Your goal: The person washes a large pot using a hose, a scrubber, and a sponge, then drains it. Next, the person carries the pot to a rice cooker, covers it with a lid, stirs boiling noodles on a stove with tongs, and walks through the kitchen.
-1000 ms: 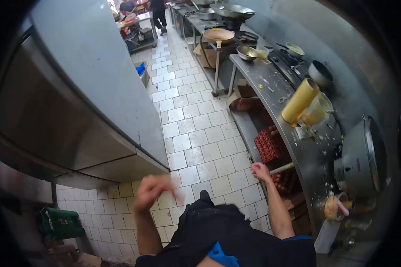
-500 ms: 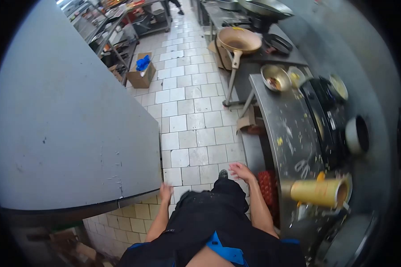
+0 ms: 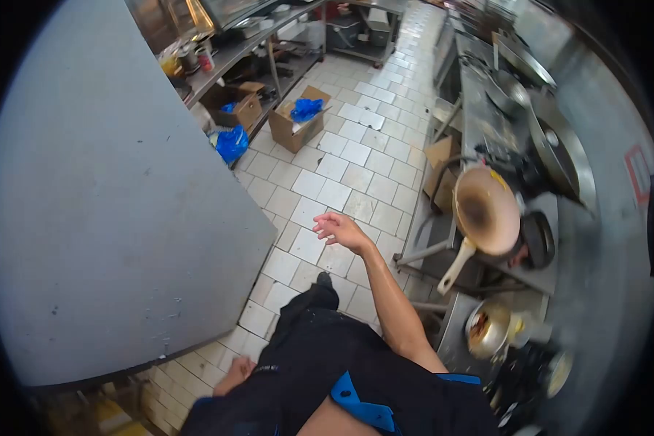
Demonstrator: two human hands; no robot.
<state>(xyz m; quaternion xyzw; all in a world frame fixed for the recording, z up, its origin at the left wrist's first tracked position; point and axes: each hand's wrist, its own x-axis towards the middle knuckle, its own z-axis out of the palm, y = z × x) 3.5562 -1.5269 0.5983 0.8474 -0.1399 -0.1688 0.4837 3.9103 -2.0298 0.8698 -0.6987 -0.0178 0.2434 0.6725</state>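
My right hand (image 3: 341, 231) reaches forward over the tiled floor in front of my body. It holds nothing, and its fingers are apart and slightly bent. Low at my left side hangs my left hand (image 3: 240, 369), close to the dark apron (image 3: 327, 356) and the bottom edge of the large grey cabinet (image 3: 138, 203). Its fingers look curled in, with nothing visible in them. Neither hand touches any kitchenware.
On the right, metal counters carry a pale frying pan (image 3: 487, 211), a wok (image 3: 559, 156) and a metal bowl (image 3: 487, 329). A cardboard box (image 3: 291, 134) with blue plastic stands on the white tiles (image 3: 327, 163) ahead, near a left shelf (image 3: 251, 47).
I have moved forward along the aisle, and the view has turned left. My right hand has swung forward and inward, while my left hand has dropped back beside my body.
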